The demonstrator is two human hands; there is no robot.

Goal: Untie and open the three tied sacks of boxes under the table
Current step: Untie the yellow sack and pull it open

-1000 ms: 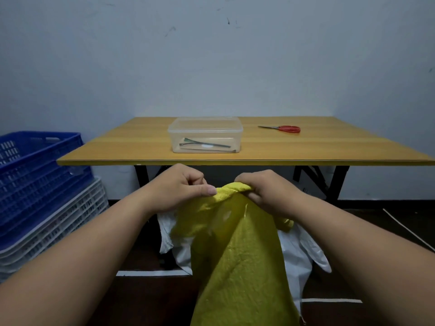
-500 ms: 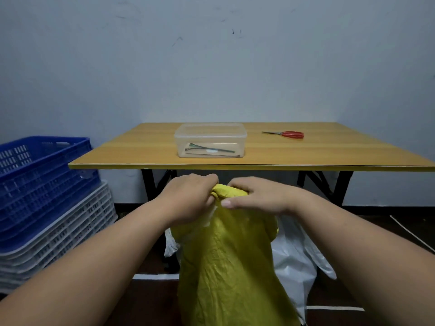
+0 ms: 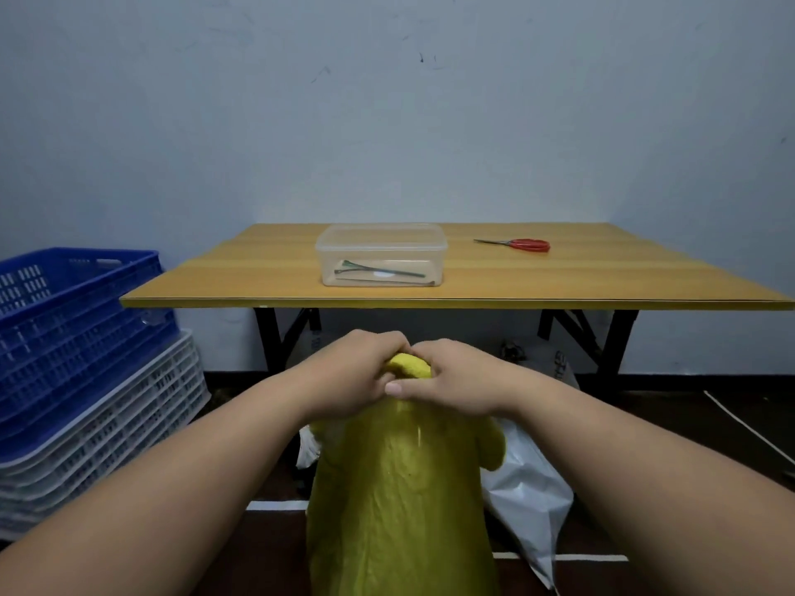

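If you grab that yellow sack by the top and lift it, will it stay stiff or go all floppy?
Probably floppy: the yellow sack is creased, and its neck bunches small between the left hand and right hand. It may feel heavy, since its body bulges. It looks rough, so likely not slippery.

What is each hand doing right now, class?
Left hand: closed, gripping the bunched top of the yellow sack.
Right hand: closed, pinching the same bunched top.
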